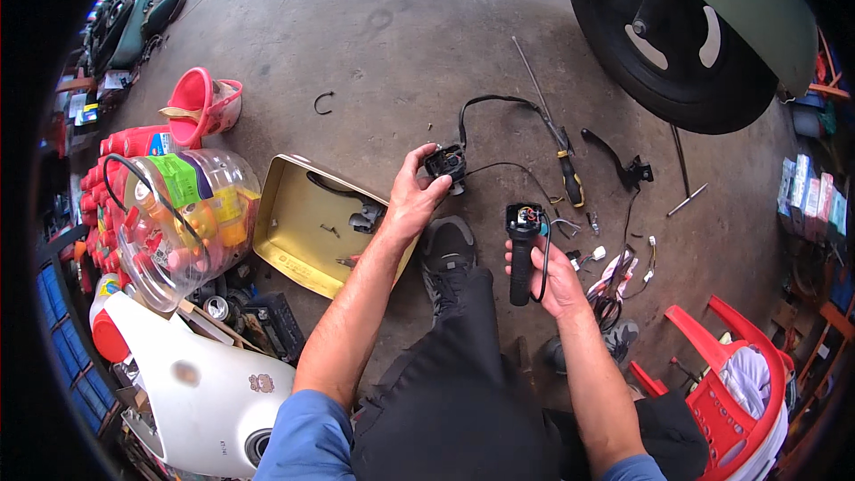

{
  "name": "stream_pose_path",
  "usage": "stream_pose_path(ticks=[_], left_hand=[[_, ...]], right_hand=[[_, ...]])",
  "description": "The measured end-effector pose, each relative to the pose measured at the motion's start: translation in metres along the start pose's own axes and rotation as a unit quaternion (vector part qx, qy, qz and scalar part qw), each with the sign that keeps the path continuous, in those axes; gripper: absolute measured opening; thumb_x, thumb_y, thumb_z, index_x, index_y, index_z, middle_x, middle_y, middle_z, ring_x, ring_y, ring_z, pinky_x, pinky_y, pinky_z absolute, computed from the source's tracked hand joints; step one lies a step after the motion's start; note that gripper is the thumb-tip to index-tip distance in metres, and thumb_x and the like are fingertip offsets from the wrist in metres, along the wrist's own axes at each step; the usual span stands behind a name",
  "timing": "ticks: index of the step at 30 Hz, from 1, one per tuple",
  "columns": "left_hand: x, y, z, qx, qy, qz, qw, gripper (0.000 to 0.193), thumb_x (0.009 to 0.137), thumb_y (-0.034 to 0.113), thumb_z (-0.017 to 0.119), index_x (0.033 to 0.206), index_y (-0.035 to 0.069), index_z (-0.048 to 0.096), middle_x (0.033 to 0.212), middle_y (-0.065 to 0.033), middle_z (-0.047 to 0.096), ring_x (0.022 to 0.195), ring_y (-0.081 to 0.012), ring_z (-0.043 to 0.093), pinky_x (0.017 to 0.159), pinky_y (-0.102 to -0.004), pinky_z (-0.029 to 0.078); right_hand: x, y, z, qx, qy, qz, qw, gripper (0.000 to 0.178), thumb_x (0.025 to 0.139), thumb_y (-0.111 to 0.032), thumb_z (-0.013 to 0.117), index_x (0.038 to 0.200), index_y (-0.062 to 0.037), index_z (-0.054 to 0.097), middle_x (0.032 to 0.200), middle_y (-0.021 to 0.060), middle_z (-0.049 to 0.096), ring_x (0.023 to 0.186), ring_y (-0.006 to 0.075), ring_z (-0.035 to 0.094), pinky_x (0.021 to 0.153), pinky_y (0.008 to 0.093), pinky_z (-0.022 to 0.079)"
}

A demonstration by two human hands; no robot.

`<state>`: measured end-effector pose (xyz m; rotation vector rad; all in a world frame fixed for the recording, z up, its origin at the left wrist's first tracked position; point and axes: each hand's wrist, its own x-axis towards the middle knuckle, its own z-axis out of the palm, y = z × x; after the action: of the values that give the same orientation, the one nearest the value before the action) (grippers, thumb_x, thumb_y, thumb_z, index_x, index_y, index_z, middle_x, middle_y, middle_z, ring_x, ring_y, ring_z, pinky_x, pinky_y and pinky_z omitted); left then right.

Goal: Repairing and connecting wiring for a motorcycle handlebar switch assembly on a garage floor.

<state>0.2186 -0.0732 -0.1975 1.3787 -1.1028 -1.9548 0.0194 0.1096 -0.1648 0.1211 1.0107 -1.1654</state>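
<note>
Above my shoe, my left hand (415, 200) pinches a small black switch housing (447, 164) with its open wired side showing. A black sheathed cable (499, 98) arcs from it toward the right. My right hand (559, 280) is closed round a black handlebar grip (522, 276), held upright. At the grip's top, an opened housing (524, 216) shows thin coloured wires inside. Beyond the hands lies a screwdriver with a yellow and black handle (572, 180). A black brake lever (614, 158) rests to its right, and loose wires with white connectors (614, 281) lie beside my right hand.
On the left are a yellow metal tray (294, 272) holding parts, a large clear plastic jar (191, 223), a pink bucket (200, 107) and a white body panel (205, 383). A wheel (677, 44) stands at the far right, a red plastic chair (721, 419) at the near right.
</note>
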Motion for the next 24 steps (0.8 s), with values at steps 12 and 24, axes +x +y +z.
stream_pose_path(ticks=[12,24], left_hand=[[-0.0033,0.0075,-0.0018,-0.003,-0.025,-0.006,1.0,0.058,0.086,0.0,0.059,0.138,0.005,0.034,0.131,-0.0112,0.047,0.098,-0.0151,0.06,0.078,-0.0264,0.051],[-0.0018,0.0051,-0.0035,-0.008,-0.033,-0.002,0.999,0.057,0.086,-0.001,0.06,0.138,0.004,0.035,0.139,-0.012,0.04,0.102,-0.0168,0.06,0.082,-0.0267,0.05]], right_hand=[[0.0006,-0.0011,0.006,-0.001,-0.004,0.003,1.0,0.04,0.091,-0.012,0.058,0.127,0.0018,0.047,0.119,0.016,0.059,0.103,0.0242,0.061,0.089,0.0387,0.052],[0.0015,-0.0007,0.0032,0.012,-0.013,0.008,1.0,0.041,0.091,-0.01,0.056,0.129,0.0023,0.045,0.12,0.0188,0.058,0.104,0.0257,0.061,0.09,0.0397,0.052]])
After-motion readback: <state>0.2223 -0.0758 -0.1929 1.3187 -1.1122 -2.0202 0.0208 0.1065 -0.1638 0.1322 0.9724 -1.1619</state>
